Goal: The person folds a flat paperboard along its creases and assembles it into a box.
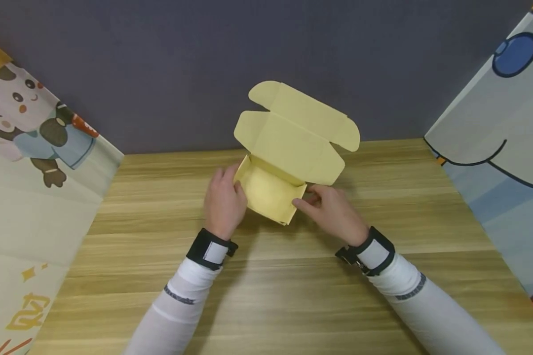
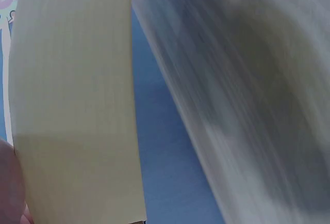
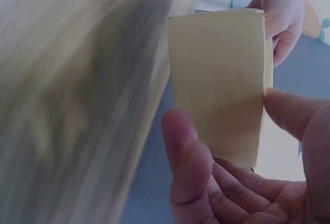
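Note:
A yellow cardboard box is held over the table, turned at an angle, with its inside bottom showing. Its lid stands raised at the back, side flaps and front tuck flap spread out. My left hand grips the left wall, thumb near the rim and fingers mostly hidden outside. At the other side, my right hand holds the right wall near the back corner. In the right wrist view, the thumb lies at the rim, with fingers curled by the wall's outer face. One outer wall fills the left wrist view's left part.
Underneath is a wood-grain table. A dark grey wall rises behind its far edge. Panels with cartoon prints stand on both sides, a left panel and a right panel.

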Available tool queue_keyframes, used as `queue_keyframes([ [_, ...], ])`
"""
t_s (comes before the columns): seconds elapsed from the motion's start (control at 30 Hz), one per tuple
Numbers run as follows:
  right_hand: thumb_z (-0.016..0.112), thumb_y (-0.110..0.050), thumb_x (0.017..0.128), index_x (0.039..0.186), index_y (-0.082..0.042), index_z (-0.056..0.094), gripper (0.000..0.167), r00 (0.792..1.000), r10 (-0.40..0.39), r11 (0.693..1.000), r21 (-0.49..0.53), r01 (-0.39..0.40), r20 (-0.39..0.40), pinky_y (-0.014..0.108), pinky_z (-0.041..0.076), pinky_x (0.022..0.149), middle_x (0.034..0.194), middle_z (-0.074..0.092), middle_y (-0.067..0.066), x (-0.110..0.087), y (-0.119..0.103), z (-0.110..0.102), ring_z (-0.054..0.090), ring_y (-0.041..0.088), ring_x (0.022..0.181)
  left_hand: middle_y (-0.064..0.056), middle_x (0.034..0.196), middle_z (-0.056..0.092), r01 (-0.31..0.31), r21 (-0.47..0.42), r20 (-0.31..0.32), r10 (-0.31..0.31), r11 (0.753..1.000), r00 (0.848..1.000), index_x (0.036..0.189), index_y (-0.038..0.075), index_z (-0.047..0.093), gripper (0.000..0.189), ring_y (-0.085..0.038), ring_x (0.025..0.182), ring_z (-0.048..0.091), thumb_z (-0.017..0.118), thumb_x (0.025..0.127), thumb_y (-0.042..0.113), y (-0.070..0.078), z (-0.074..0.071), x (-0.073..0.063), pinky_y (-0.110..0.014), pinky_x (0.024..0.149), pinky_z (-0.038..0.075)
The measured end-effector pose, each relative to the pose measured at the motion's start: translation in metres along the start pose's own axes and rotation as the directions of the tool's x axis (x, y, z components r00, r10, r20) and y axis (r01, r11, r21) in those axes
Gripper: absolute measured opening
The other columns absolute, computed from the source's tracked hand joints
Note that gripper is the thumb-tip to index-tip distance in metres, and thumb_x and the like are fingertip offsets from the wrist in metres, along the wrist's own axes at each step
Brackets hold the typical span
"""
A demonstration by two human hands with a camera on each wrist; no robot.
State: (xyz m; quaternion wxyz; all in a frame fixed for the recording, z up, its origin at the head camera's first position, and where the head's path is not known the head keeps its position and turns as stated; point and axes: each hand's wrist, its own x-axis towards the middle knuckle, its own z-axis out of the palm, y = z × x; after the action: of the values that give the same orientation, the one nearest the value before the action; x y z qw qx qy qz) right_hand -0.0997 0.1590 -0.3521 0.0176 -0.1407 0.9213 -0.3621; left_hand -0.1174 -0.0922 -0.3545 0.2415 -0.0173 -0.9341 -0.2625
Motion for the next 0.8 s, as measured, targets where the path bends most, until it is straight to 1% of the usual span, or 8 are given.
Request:
queue_keyframes([
  [0.1, 0.060, -0.054, 0.089, 0.116, -0.010, 0.063, 0.052, 1.000, 0.025, 0.997, 0.079, -0.026, 0.011, 0.032, 0.056, 0.069, 0.097, 0.071, 0.001, 0.004, 0.004, 0.002, 0.068, 0.014, 0.082, -0.011, 0.104, 0.061, 0.017, -0.012, 0.025, -0.017, 1.000, 1.000, 0.126, 0.015, 0.060, 0.040, -0.030, 0.085, 0.062, 0.057, 0.087, 0.005, 0.001, 0.002, -0.004, -0.044, 0.064, 0.053],
  [0.2, 0.061, -0.047, 0.092, 0.119, -0.006, 0.061, 0.049, 0.999, 0.041, 0.989, 0.144, -0.043, 0.012, 0.032, 0.058, 0.073, 0.105, 0.070, 0.006, 0.008, 0.006, 0.002, 0.069, 0.017, 0.090, -0.011, 0.109, 0.062, 0.020, -0.042, 0.045, -0.018, 0.999, 0.999, 0.125, 0.013, 0.060, 0.039, -0.030, 0.092, 0.063, 0.057, 0.087, 0.005, 0.002, 0.003, -0.008, -0.045, 0.069, 0.055],
  [0.3, 0.060, -0.039, 0.094, 0.121, -0.004, 0.060, 0.044, 0.998, 0.056, 0.986, 0.158, -0.055, -0.001, 0.032, 0.058, 0.071, 0.106, 0.069, 0.008, 0.011, 0.006, -0.001, 0.069, 0.020, 0.090, -0.011, 0.111, 0.062, 0.017, -0.087, 0.066, -0.011, 0.996, 0.998, 0.124, 0.008, 0.059, 0.038, -0.028, 0.096, 0.062, 0.059, 0.086, 0.005, 0.003, 0.003, -0.010, -0.043, 0.074, 0.054],
  [0.47, 0.058, -0.032, 0.095, 0.120, -0.003, 0.061, 0.039, 0.997, 0.078, 0.991, 0.109, -0.074, -0.028, 0.030, 0.056, 0.068, 0.102, 0.068, 0.007, 0.015, 0.008, -0.006, 0.068, 0.019, 0.087, -0.008, 0.099, 0.063, 0.043, -0.180, 0.138, -0.018, 0.983, 0.990, 0.123, 0.005, 0.060, 0.036, -0.021, 0.076, 0.062, 0.062, 0.087, 0.013, 0.003, 0.000, -0.014, -0.032, 0.062, 0.052],
  [0.57, 0.057, -0.031, 0.095, 0.120, -0.003, 0.062, 0.038, 0.996, 0.076, 0.995, 0.060, -0.073, -0.038, 0.032, 0.055, 0.069, 0.101, 0.068, 0.008, 0.016, 0.010, -0.009, 0.066, 0.019, 0.086, -0.005, 0.094, 0.062, 0.069, -0.233, 0.198, -0.022, 0.970, 0.980, 0.121, 0.006, 0.061, 0.035, -0.016, 0.065, 0.060, 0.063, 0.090, 0.021, 0.003, -0.003, -0.015, -0.027, 0.055, 0.051],
  [0.67, 0.055, -0.031, 0.095, 0.122, -0.003, 0.061, 0.039, 0.997, 0.075, 0.997, 0.024, -0.074, -0.033, 0.034, 0.055, 0.072, 0.102, 0.068, 0.008, 0.015, 0.012, -0.012, 0.066, 0.021, 0.087, -0.005, 0.093, 0.063, 0.102, -0.285, 0.258, -0.026, 0.953, 0.966, 0.120, 0.007, 0.062, 0.034, -0.015, 0.062, 0.060, 0.061, 0.093, 0.027, 0.002, -0.007, -0.016, -0.027, 0.053, 0.052],
  [0.73, 0.055, -0.032, 0.095, 0.123, -0.004, 0.061, 0.040, 0.997, 0.079, 0.997, 0.019, -0.079, -0.024, 0.034, 0.055, 0.072, 0.104, 0.068, 0.009, 0.015, 0.013, -0.014, 0.066, 0.021, 0.088, -0.005, 0.094, 0.064, 0.135, -0.317, 0.297, -0.037, 0.939, 0.954, 0.120, 0.007, 0.063, 0.034, -0.016, 0.062, 0.061, 0.058, 0.095, 0.029, 0.000, -0.009, -0.017, -0.028, 0.053, 0.052],
  [0.8, 0.055, -0.032, 0.095, 0.123, -0.005, 0.062, 0.040, 0.996, 0.088, 0.996, 0.029, -0.088, -0.011, 0.033, 0.055, 0.070, 0.105, 0.068, 0.009, 0.014, 0.014, -0.016, 0.066, 0.021, 0.087, -0.005, 0.096, 0.064, 0.184, -0.359, 0.348, -0.052, 0.915, 0.936, 0.122, 0.007, 0.062, 0.036, -0.020, 0.063, 0.063, 0.055, 0.096, 0.030, -0.002, -0.011, -0.017, -0.030, 0.053, 0.053],
])
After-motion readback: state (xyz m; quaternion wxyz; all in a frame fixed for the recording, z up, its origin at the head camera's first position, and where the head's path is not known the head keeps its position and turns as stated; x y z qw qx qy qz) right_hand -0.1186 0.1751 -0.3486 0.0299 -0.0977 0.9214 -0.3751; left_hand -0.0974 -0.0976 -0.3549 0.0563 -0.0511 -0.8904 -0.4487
